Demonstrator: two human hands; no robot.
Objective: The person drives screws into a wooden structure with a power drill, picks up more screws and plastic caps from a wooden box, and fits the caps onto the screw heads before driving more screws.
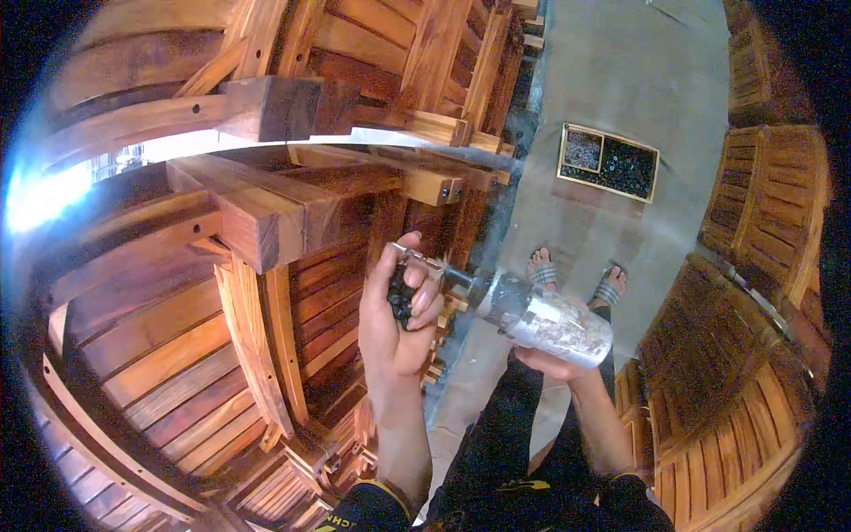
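My left hand (381, 328) is raised in the middle of the view, its fingers curled round a cluster of small black pieces (401, 297), perhaps bolts or caps. Its thumb and forefinger are at the tip of a thin metal bit (425, 259); whether they pinch a fastener there is too small to tell. That bit juts from a scuffed silver power driver (554, 326) with a dark nose, pointing left. My right hand (554, 363) is wrapped round the driver from below, mostly hidden by its body.
Stacked slatted wooden furniture (168, 355) fills the left side, with thick wooden legs (266, 226) jutting close to my left hand. A wooden box (651, 191) of small dark and silvery parts lies on the floor (620, 89) beyond my sandalled feet. More slatted wood (727, 399) stands right.
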